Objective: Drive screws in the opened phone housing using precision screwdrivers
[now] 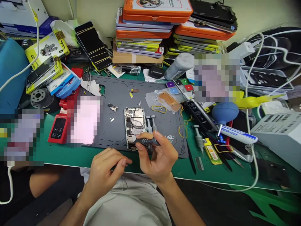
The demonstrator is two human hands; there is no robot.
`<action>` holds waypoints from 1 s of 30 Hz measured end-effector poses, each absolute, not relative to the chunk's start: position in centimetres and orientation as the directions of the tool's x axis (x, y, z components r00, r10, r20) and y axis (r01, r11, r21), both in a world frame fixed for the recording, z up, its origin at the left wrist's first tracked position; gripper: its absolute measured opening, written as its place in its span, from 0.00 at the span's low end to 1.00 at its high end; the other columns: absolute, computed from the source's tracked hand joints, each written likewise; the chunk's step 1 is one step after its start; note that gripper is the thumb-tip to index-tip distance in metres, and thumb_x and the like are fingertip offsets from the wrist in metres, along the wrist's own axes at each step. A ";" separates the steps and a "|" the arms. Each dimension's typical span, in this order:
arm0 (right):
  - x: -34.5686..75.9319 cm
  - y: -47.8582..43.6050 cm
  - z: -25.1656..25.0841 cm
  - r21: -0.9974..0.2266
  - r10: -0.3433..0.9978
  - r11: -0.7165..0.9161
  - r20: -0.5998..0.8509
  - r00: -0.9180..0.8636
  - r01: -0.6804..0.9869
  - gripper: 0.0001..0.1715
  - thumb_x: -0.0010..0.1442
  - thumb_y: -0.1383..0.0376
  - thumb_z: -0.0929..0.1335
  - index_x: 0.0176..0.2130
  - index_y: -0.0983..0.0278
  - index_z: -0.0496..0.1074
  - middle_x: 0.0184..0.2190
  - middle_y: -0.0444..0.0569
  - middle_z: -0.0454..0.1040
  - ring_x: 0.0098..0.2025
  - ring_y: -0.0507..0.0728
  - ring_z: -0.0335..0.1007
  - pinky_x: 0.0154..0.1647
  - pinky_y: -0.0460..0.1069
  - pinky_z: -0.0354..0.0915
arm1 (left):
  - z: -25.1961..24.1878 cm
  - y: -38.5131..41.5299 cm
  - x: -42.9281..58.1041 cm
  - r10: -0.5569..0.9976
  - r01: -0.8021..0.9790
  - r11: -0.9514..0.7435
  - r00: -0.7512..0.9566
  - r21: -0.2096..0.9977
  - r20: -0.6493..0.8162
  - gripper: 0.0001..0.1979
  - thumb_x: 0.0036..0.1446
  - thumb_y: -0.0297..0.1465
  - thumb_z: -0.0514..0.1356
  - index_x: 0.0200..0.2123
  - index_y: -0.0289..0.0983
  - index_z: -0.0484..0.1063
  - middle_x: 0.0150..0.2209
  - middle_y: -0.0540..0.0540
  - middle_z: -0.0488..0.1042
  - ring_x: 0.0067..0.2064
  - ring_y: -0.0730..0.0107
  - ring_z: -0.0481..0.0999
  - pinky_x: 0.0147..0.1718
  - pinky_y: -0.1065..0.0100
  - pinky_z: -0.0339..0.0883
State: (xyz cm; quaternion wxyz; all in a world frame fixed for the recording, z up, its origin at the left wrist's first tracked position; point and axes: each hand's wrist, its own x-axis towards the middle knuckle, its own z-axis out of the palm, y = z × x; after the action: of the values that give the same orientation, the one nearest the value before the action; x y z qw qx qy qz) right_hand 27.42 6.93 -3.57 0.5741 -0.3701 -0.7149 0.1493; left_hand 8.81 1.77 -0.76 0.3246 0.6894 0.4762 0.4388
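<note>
An opened phone (136,124) lies on the grey work mat (113,131), its inner parts and a round coil exposed. My right hand (157,158) is closed around a dark screwdriver (148,141), held almost level over the phone's lower end. Close to the mat's front edge, my left hand (108,168) has its fingers curled and thumb pressed in; whatever it may hold is too small or hidden. Two more screwdrivers (150,121) lie just right of the phone, partly behind my right hand. Small loose phone parts (113,107) rest on the mat to the left.
A red device (57,128) with buttons stands left of the mat. Rubber bands (183,128), an electric screwdriver (199,116), a blue air blower (225,114) and a yellow blade packet (212,151) are at right. Stacked orange cases (155,14) line the back. White cables hang along the right.
</note>
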 end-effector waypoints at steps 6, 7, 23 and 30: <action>27.2 6.9 -3.4 -0.661 0.730 0.654 0.679 -0.080 0.367 0.39 0.69 0.73 0.73 0.73 0.52 0.64 0.43 0.50 0.83 0.39 0.61 0.86 0.34 0.55 0.85 | -0.7 1.7 8.9 0.945 0.364 -0.325 0.168 0.873 0.282 0.13 0.77 0.27 0.60 0.40 0.39 0.83 0.33 0.50 0.84 0.34 0.72 0.82 0.36 0.71 0.71; 27.2 6.9 -3.4 -0.661 0.731 0.654 0.677 -0.083 0.368 0.39 0.70 0.73 0.73 0.73 0.52 0.64 0.43 0.50 0.83 0.40 0.61 0.86 0.35 0.56 0.85 | -0.7 1.7 8.9 0.944 0.361 -0.327 0.167 0.873 0.284 0.13 0.77 0.27 0.60 0.40 0.39 0.83 0.33 0.50 0.84 0.34 0.72 0.81 0.36 0.71 0.71; 27.3 6.4 -4.0 -0.709 0.763 0.619 0.644 -0.047 0.339 0.41 0.69 0.73 0.72 0.74 0.51 0.64 0.45 0.50 0.84 0.42 0.61 0.88 0.39 0.58 0.87 | -0.9 1.6 9.0 0.943 0.387 -0.331 0.174 0.861 0.284 0.16 0.80 0.31 0.58 0.39 0.38 0.82 0.33 0.49 0.85 0.33 0.71 0.81 0.36 0.68 0.70; 27.2 6.6 -3.7 -0.717 0.748 0.633 0.663 0.007 0.291 0.43 0.70 0.74 0.71 0.76 0.49 0.62 0.46 0.50 0.81 0.42 0.61 0.86 0.37 0.57 0.85 | -0.9 1.5 8.9 0.946 0.363 -0.325 0.142 0.873 0.293 0.14 0.78 0.29 0.59 0.40 0.39 0.83 0.33 0.49 0.85 0.33 0.70 0.82 0.36 0.68 0.72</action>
State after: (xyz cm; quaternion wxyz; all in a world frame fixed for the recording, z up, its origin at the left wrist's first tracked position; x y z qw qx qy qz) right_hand 27.16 6.56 -3.73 0.5972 -0.3831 -0.6782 0.1916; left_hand 8.88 1.53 -0.91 0.3272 0.6813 0.4800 0.4454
